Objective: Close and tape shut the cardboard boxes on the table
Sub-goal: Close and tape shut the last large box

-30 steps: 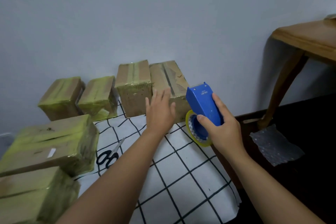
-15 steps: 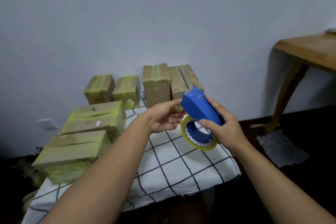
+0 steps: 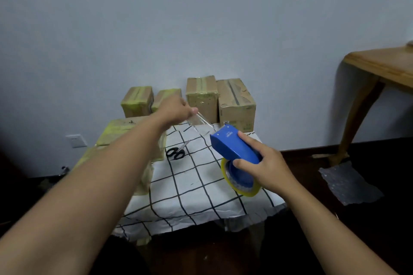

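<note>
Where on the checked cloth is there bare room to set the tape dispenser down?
Bare checked cloth lies at the near edge, between the black-handled scissors and the blue tape dispenser in the right hand. Cardboard boxes crowd the wall side and the left edge, where the left hand stretches clear tape.

Single view, head-worn, wide-angle. Position: above the near edge of the worktop [image 3: 192,187], looking forward and down across it toward the far wall [image 3: 201,29]. Framing: both forearms enter from the bottom corners; left hand [image 3: 176,110] reaches to the far centre, right hand [image 3: 266,169] sits nearer, right of centre. Range: close to the arms, middling to the boxes [image 3: 237,105] lined along the wall. Edges: dark floor [image 3: 380,230] at right and bottom, a wooden table [image 3: 380,62] at far right, lines bowed by the lens. No second view shares the scene.
</note>
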Available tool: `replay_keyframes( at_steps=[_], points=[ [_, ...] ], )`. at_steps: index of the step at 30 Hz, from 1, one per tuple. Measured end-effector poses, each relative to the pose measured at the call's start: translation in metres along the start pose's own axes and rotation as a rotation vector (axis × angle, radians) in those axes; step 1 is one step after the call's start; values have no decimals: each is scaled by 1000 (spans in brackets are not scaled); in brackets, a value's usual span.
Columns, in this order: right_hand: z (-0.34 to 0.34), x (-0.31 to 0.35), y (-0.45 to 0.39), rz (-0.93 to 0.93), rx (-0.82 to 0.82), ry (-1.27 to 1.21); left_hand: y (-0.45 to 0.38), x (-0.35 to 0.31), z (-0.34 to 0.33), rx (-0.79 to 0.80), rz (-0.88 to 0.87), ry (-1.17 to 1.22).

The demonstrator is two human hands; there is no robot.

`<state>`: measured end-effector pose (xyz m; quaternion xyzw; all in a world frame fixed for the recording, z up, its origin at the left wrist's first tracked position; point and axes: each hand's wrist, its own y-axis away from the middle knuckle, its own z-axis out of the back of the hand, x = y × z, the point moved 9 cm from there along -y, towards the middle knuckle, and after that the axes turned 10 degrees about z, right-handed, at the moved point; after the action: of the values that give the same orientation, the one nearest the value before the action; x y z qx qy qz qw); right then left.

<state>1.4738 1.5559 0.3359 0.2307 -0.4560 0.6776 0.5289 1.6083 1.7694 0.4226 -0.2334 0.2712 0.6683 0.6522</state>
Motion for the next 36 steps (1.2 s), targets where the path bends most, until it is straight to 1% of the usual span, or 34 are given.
replay_keyframes(
  at_steps=[2, 5, 8, 12, 16, 19, 21, 23, 25, 28, 30, 32, 34, 36],
  points=[
    [4, 3, 2, 3, 26, 79, -4, -6, 16, -68, -36, -72],
    [5, 10, 0, -4, 63, 188, -1, -25, 20, -143, -70, -192],
    [9, 14, -2, -8, 78, 277, -2, -33, 18, -177, -91, -238],
    [11, 13, 1, -27, 130, 409, -5, -35, 7, -149, -123, -186],
    [0, -2, 0, -96, 214, 452, 11, -56, -9, -114, -232, -289],
    [-11, -9, -5, -142, 266, 332, 29, -71, -23, -151, -340, -470],
    [-17, -10, -10, -167, 265, 246, 41, -80, -33, -199, -465, -537],
    [-19, -13, -15, -200, 206, 154, 55, -86, -41, -299, -615, -623],
    [-20, -15, -23, -215, 116, 88, 68, -87, -51, -369, -710, -715],
    [-18, -21, -36, -237, -75, -48, 85, -80, -65, -426, -825, -777],
    [-20, -29, -41, -265, -177, -191, 85, -69, -79, -430, -815, -801],
    [-25, -35, -42, -301, -258, -359, 82, -53, -96, -337, -724, -815],
    [-32, -38, -43, -346, -313, -540, 84, -40, -109, -272, -665, -808],
    [-38, -40, -42, -373, -337, -662, 85, -34, -113, -263, -654, -789]
  ],
)
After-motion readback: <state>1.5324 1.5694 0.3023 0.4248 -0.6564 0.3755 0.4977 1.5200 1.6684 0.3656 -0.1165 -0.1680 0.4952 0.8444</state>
